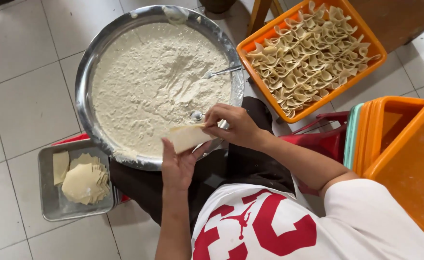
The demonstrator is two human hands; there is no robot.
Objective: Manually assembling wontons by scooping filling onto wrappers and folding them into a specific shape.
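Note:
My left hand (177, 166) lies palm up and carries a pale square dough wrapper (187, 136) over the near rim of a big round metal basin (84, 72). My right hand (235, 126) pinches the wrapper's right edge with its fingertips. The basin is full of whitish paste filling (159, 82), and a metal spoon (220, 72) sticks in it at the right. Another small metal utensil (196, 115) pokes out of the filling just beyond the wrapper.
A metal tray (48, 202) at the left holds a stack of flat wrappers (84, 183). An orange crate (260, 41) at the upper right is packed with folded dumplings (308, 53). Stacked orange crates (395, 120) stand at the right, above a red stool (323, 139). White floor tiles lie all around.

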